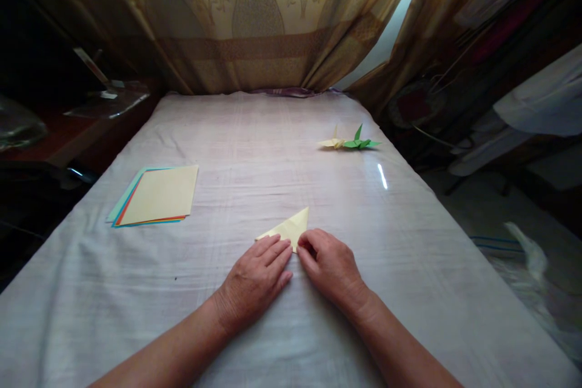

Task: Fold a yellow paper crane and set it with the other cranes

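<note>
Paper [296,224] in pale yellow lay folded on the cloth [227,151], as the head view showed. The left hand [252,282] pressed it flat, fingers close together; the right hand [335,264] pinched its near edge. A crisp crease seemingly called for aligned edges and steady pressure.

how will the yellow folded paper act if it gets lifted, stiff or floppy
The yellow folded paper is probably very light, looking like one small sheet. It may feel fairly stiff, since it appears folded over, though its thin pointed corner could bend. It seems unlikely to roll, lying flat on the cloth.
</note>
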`<move>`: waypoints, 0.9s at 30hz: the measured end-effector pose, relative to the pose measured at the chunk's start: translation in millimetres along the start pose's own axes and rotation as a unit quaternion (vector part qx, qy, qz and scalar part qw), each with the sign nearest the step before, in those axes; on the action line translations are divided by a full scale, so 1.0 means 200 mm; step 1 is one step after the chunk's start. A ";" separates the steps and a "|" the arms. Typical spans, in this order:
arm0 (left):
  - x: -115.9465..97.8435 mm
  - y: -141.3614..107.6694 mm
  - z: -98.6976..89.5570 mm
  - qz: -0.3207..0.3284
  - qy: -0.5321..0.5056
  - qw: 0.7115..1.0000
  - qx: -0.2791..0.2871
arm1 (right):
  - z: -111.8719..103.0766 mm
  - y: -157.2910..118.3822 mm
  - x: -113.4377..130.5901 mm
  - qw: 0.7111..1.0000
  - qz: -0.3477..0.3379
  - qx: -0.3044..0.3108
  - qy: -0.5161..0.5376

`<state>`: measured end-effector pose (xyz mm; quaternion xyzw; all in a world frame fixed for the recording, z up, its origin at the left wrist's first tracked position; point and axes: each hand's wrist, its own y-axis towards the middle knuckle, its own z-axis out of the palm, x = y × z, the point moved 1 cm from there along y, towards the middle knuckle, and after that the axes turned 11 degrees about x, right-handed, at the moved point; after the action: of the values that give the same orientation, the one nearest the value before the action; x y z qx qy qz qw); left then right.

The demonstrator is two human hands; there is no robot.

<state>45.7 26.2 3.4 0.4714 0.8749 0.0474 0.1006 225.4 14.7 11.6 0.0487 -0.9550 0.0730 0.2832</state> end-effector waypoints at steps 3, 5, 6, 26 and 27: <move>0.00 0.00 0.00 -0.002 -0.004 1.000 0.003 | 0.00 0.00 0.00 1.000 -0.005 0.001 0.009; 0.00 0.00 0.00 -0.001 -0.005 1.000 0.003 | 0.00 0.00 0.00 1.000 -0.006 0.003 0.013; 0.00 0.00 0.00 -0.001 -0.006 1.000 0.004 | -0.01 0.00 -0.01 1.000 -0.006 0.006 0.015; 0.00 0.00 0.00 -0.001 -0.015 1.000 0.015 | -0.04 0.00 -0.03 0.997 0.003 0.014 0.078; 0.00 0.00 0.00 -0.001 -0.015 1.000 0.016 | -0.03 0.00 -0.03 0.997 0.003 0.014 0.075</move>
<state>45.6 25.4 3.1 0.4728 0.8743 0.0259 0.1065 233.5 16.2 14.4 0.0444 -0.9302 0.0908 0.3527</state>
